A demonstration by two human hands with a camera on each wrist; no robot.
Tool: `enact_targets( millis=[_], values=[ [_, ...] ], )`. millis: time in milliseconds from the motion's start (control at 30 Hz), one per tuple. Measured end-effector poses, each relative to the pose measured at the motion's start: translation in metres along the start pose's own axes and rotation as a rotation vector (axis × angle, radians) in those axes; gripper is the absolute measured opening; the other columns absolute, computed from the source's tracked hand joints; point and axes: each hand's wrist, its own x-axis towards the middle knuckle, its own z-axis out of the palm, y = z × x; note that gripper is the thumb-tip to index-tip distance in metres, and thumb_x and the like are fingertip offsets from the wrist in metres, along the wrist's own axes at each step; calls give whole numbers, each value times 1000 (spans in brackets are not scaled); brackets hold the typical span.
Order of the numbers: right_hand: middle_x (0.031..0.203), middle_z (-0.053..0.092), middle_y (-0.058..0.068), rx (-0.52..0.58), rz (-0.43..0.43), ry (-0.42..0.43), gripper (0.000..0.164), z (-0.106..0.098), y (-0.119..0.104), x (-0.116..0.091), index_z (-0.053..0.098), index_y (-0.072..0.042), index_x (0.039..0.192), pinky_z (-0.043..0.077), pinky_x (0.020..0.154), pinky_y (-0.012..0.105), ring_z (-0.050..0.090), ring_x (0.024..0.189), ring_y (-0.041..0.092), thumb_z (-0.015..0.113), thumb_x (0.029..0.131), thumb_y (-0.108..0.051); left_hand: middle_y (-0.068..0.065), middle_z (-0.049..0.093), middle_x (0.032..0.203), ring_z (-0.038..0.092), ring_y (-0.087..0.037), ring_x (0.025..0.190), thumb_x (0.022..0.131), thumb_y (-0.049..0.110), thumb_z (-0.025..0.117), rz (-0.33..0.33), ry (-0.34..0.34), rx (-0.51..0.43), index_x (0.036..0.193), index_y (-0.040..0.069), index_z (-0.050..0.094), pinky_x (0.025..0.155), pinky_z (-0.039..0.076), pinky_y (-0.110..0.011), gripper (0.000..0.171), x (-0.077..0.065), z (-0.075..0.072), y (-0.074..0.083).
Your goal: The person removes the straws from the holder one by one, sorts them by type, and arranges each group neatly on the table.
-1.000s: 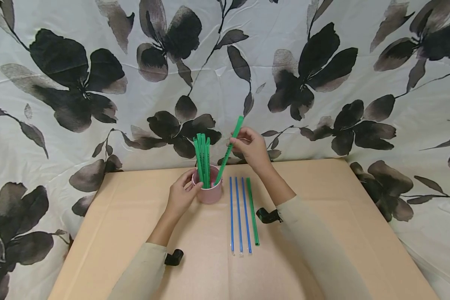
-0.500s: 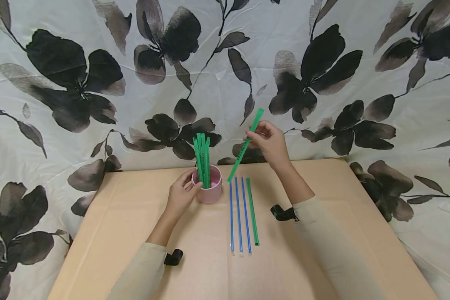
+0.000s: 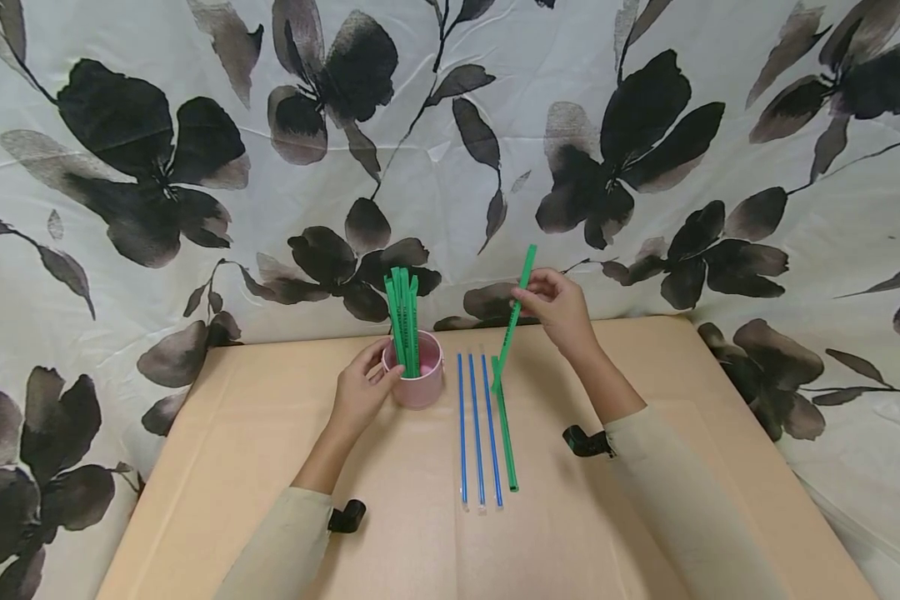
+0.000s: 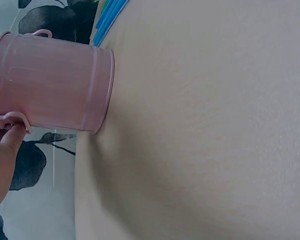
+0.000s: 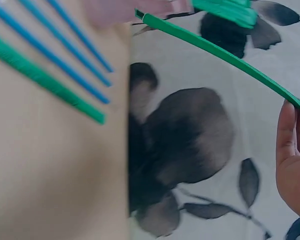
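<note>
My left hand (image 3: 362,385) holds a small pink bucket (image 3: 418,393) by its left side, thumb at the rim. In the left wrist view a finger sits at the bucket's side lug (image 4: 14,118). A bundle of printed green straws (image 3: 403,321) stands upright in the bucket. To the right, my right hand (image 3: 562,310) pinches a single green straw (image 3: 522,283) near its upper part, tilted, its lower end overlapping the top of another green straw (image 3: 506,442) lying on the table. The right wrist view shows the held straw's dark, hollow end (image 5: 139,14).
Three blue straws (image 3: 477,433) with clear ends lie in a row left of the lying green straw. The tan tabletop (image 3: 397,533) ends at a back edge just behind the bucket. A white cloth with dark flowers (image 3: 450,167) hangs behind and around it.
My right hand has drawn the green straw out of the bucket, carried it right, then lowered it over the lying green straw. My left hand has stayed on the bucket.
</note>
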Motion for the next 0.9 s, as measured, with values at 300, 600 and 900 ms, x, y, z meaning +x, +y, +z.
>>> enact_targets(
  millis=[300,600,900],
  values=[
    [95,67,3,-81,121,-26,31,-9,34,-14,61,6,122,67,72,25,71,78,4,72,97,-9,-27,53,149,51,-43,139,95,3,73,5,0,-13,146,-7,51,117,45,-51,56,1,1,-1],
    [96,68,5,-210,234,-56,32,-10,55,-29,60,4,122,68,71,29,68,75,5,73,97,-12,-27,54,148,51,-42,139,95,3,73,-7,-17,-1,145,-6,52,116,47,-49,56,-2,-2,2],
    [96,71,11,-272,312,-82,35,-1,65,-49,61,5,122,65,66,24,66,72,6,75,95,-11,-23,53,151,51,-40,141,95,8,75,-1,-17,22,148,-2,51,115,47,-42,58,4,-5,-24]
  ],
)
